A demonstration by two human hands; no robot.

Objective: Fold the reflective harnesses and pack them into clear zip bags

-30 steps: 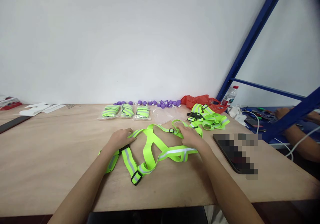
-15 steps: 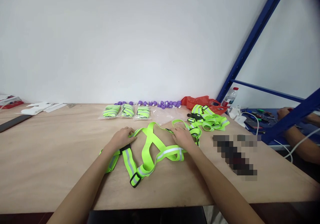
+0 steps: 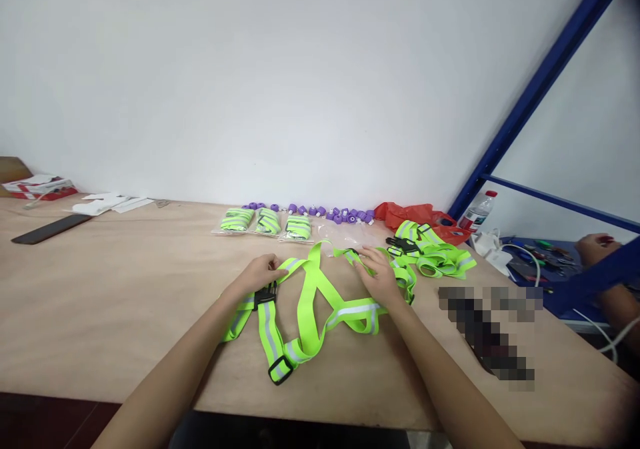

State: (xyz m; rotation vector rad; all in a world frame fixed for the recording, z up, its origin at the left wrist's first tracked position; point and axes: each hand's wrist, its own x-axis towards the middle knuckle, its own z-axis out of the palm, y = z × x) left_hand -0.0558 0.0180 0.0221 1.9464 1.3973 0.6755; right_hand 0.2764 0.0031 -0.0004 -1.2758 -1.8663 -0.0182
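A neon-yellow reflective harness [image 3: 307, 302] with grey stripes lies loosely spread on the table, its straps crossing in the middle. My left hand [image 3: 260, 272] pinches the harness's upper left strap, just above a black side-release buckle [image 3: 265, 295]. At the upper right, my right hand [image 3: 380, 279] rests over another strap with its fingers apart, the fingertips beside a small black fitting [image 3: 353, 251]. A black slide adjuster [image 3: 280, 369] sits at the harness's near corner. Part of the right side is hidden under my right hand.
Three bagged harnesses [image 3: 268, 221] and an empty clear bag [image 3: 340, 234] lie behind, before several purple caps [image 3: 320, 211]. Another loose harness [image 3: 440, 255], a red plastic bag [image 3: 410, 214] and a bottle [image 3: 479, 211] are at right. A co-worker's hand [image 3: 597, 249] shows beyond the blue frame [image 3: 530, 102].
The view has shifted, so everything appears a little further right. My right hand has lifted slightly and its fingers have spread. The left hand stays at its strap.
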